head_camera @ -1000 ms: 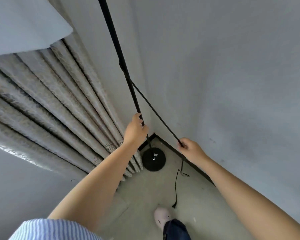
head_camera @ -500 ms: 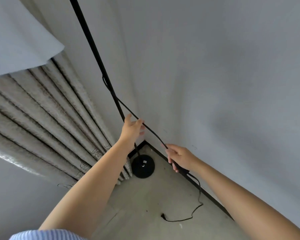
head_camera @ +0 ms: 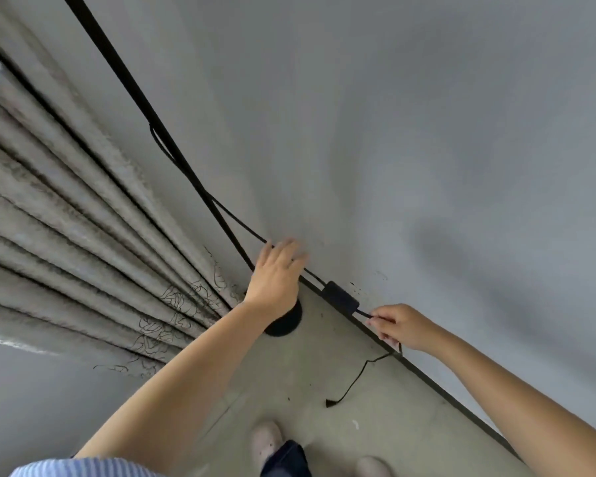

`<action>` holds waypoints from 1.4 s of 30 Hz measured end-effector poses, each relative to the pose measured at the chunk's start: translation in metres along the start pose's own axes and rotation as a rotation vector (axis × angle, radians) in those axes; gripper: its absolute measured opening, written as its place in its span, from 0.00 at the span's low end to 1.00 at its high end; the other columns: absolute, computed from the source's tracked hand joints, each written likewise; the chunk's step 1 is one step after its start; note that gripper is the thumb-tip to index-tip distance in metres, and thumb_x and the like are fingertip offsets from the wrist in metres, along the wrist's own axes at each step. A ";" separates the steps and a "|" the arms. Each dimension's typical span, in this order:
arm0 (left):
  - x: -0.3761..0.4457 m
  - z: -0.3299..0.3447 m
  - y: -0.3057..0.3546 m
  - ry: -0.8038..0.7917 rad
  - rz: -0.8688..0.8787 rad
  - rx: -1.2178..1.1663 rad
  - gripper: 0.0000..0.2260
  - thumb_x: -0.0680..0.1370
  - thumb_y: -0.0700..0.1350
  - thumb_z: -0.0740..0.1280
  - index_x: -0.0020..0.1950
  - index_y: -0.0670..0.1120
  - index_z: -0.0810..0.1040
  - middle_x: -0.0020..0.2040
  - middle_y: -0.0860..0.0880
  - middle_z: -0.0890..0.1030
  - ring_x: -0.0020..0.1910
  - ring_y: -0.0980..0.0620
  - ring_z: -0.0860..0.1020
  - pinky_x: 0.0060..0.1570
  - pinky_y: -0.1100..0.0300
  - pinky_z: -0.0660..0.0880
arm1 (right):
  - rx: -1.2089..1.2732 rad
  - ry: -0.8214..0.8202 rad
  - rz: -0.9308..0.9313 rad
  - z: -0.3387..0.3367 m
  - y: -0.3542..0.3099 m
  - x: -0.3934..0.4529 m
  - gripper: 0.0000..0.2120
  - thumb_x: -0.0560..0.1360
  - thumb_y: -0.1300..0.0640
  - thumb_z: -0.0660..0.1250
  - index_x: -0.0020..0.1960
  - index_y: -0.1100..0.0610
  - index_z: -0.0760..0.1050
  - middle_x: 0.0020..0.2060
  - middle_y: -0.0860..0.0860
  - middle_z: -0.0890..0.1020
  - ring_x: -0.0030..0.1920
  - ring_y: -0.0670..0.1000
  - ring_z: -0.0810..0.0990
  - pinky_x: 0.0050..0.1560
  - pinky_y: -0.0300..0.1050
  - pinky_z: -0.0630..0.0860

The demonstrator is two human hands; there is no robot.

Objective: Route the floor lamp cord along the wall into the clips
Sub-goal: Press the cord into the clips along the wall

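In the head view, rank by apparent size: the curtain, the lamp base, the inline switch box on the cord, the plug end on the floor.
1. curtain, by far the largest.
2. lamp base, though the left hand hides part of it.
3. inline switch box.
4. plug end, smallest.

My left hand (head_camera: 276,275) blurred at fingers, covers most of lamp base (head_camera: 288,321) and stretch of cord (head_camera: 238,223). Pole (head_camera: 141,98) cut off by top edge. Plug (head_camera: 331,403) too small to read. Can't spot clips on wall (head_camera: 427,132).
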State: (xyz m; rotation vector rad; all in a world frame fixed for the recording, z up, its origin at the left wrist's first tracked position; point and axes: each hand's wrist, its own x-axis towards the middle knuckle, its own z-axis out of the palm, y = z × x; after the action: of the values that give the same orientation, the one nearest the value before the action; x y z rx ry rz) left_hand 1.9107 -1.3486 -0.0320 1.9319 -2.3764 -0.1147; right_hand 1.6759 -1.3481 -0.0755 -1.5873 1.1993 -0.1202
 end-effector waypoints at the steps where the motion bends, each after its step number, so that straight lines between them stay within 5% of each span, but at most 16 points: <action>1: 0.005 0.007 0.000 -0.087 0.131 0.018 0.24 0.75 0.34 0.57 0.70 0.45 0.61 0.73 0.45 0.62 0.74 0.47 0.53 0.73 0.49 0.39 | -0.006 0.034 0.003 0.003 -0.001 0.004 0.15 0.77 0.58 0.58 0.34 0.44 0.73 0.27 0.45 0.74 0.21 0.38 0.69 0.30 0.32 0.68; 5: 0.031 0.031 -0.011 -0.302 0.332 -0.011 0.19 0.76 0.41 0.59 0.67 0.46 0.65 0.65 0.45 0.73 0.66 0.46 0.67 0.72 0.50 0.52 | -0.029 0.136 0.040 0.013 -0.008 0.031 0.12 0.76 0.56 0.60 0.35 0.48 0.75 0.28 0.44 0.74 0.26 0.41 0.70 0.31 0.33 0.67; 8: 0.051 0.049 -0.033 -0.387 0.369 0.122 0.18 0.78 0.51 0.58 0.66 0.46 0.64 0.63 0.45 0.75 0.63 0.46 0.70 0.67 0.50 0.60 | -0.066 0.168 0.094 0.023 -0.007 0.056 0.09 0.75 0.57 0.61 0.45 0.59 0.79 0.33 0.48 0.76 0.35 0.47 0.72 0.37 0.38 0.67; 11: 0.071 0.070 -0.061 -0.413 0.368 0.178 0.16 0.80 0.52 0.55 0.65 0.47 0.66 0.60 0.45 0.76 0.60 0.45 0.71 0.61 0.52 0.64 | -0.093 0.152 0.150 0.032 0.000 0.085 0.10 0.76 0.57 0.60 0.45 0.61 0.77 0.32 0.49 0.73 0.33 0.46 0.70 0.33 0.38 0.64; 15: 0.100 0.092 -0.100 -0.325 0.166 0.312 0.11 0.76 0.41 0.60 0.58 0.46 0.73 0.55 0.45 0.77 0.58 0.45 0.72 0.62 0.53 0.63 | -0.129 0.202 0.205 0.040 0.026 0.128 0.15 0.77 0.57 0.56 0.40 0.67 0.71 0.32 0.54 0.71 0.35 0.52 0.69 0.32 0.40 0.61; 17: 0.108 0.107 -0.111 -0.276 0.113 0.344 0.17 0.74 0.38 0.62 0.63 0.45 0.68 0.61 0.44 0.73 0.63 0.44 0.68 0.69 0.47 0.57 | -0.158 0.233 0.176 0.043 0.033 0.152 0.15 0.78 0.56 0.54 0.37 0.63 0.68 0.29 0.53 0.69 0.35 0.52 0.68 0.31 0.42 0.60; 20: 0.113 0.139 -0.110 -0.244 0.261 0.268 0.32 0.72 0.38 0.63 0.72 0.45 0.52 0.72 0.43 0.61 0.71 0.45 0.57 0.72 0.39 0.43 | -0.247 0.312 0.048 0.046 0.040 0.198 0.14 0.79 0.55 0.53 0.54 0.60 0.74 0.37 0.53 0.77 0.39 0.53 0.73 0.38 0.40 0.62; 22: 0.120 0.167 -0.105 -0.237 0.398 0.297 0.27 0.75 0.42 0.61 0.72 0.43 0.53 0.70 0.44 0.64 0.69 0.45 0.60 0.72 0.40 0.43 | -0.236 0.408 -0.040 0.045 0.048 0.230 0.14 0.78 0.56 0.56 0.60 0.58 0.72 0.41 0.52 0.81 0.39 0.48 0.74 0.37 0.32 0.62; 24: 0.134 0.192 -0.108 -0.238 0.391 0.335 0.16 0.78 0.43 0.56 0.66 0.42 0.64 0.62 0.43 0.74 0.62 0.44 0.69 0.73 0.44 0.46 | -0.207 0.457 -0.076 0.043 0.062 0.259 0.14 0.76 0.57 0.60 0.60 0.59 0.73 0.35 0.48 0.79 0.32 0.41 0.71 0.35 0.26 0.65; 28: 0.173 0.237 -0.135 -0.102 0.278 0.440 0.12 0.75 0.35 0.53 0.53 0.40 0.73 0.50 0.44 0.79 0.55 0.44 0.72 0.74 0.48 0.48 | -0.346 0.451 -0.141 0.049 0.098 0.310 0.12 0.76 0.58 0.59 0.49 0.66 0.77 0.39 0.61 0.81 0.37 0.55 0.76 0.36 0.38 0.67; 30: 0.190 0.253 -0.150 0.139 0.274 0.588 0.10 0.72 0.38 0.59 0.47 0.45 0.79 0.42 0.51 0.82 0.48 0.51 0.77 0.73 0.51 0.57 | -0.333 0.550 -0.205 0.050 0.110 0.330 0.12 0.76 0.61 0.59 0.45 0.69 0.77 0.38 0.64 0.82 0.37 0.59 0.76 0.38 0.43 0.68; 32: 0.201 0.263 -0.158 0.289 0.296 0.687 0.09 0.67 0.42 0.63 0.38 0.53 0.82 0.31 0.57 0.82 0.37 0.60 0.80 0.62 0.56 0.73 | -0.292 0.658 -0.258 0.051 0.120 0.346 0.11 0.76 0.63 0.58 0.48 0.68 0.78 0.34 0.55 0.82 0.34 0.52 0.78 0.37 0.33 0.70; 34: 0.216 0.284 -0.164 0.375 0.416 0.603 0.13 0.67 0.41 0.60 0.39 0.51 0.84 0.30 0.57 0.83 0.34 0.59 0.81 0.55 0.55 0.78 | -0.234 0.730 -0.292 0.052 0.125 0.360 0.11 0.77 0.62 0.58 0.53 0.64 0.77 0.35 0.42 0.76 0.33 0.36 0.73 0.35 0.19 0.67; 36: 0.230 0.306 -0.169 0.471 0.514 0.595 0.10 0.71 0.45 0.62 0.42 0.48 0.83 0.33 0.55 0.84 0.35 0.55 0.81 0.57 0.54 0.73 | -0.253 0.815 -0.342 0.051 0.129 0.372 0.11 0.76 0.62 0.60 0.53 0.63 0.78 0.36 0.43 0.75 0.31 0.33 0.71 0.35 0.17 0.65; 39: 0.241 0.323 -0.176 0.552 0.537 0.572 0.22 0.75 0.53 0.50 0.40 0.44 0.81 0.34 0.49 0.83 0.38 0.47 0.79 0.50 0.57 0.59 | -0.378 0.883 -0.395 0.048 0.138 0.383 0.09 0.75 0.62 0.61 0.46 0.64 0.79 0.29 0.46 0.74 0.27 0.39 0.71 0.32 0.21 0.65; 42: 0.247 0.334 -0.186 0.473 0.455 0.612 0.24 0.78 0.51 0.45 0.43 0.42 0.78 0.38 0.46 0.82 0.44 0.44 0.76 0.56 0.55 0.64 | -0.493 0.901 -0.420 0.051 0.150 0.386 0.09 0.75 0.63 0.60 0.46 0.64 0.79 0.29 0.51 0.75 0.28 0.44 0.69 0.32 0.25 0.65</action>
State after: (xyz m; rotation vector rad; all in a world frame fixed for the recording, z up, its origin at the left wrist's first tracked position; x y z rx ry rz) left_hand 2.0054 -1.6249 -0.3810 1.2835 -2.5803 1.0709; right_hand 1.8015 -1.5807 -0.3992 -2.3183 1.6168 -0.9553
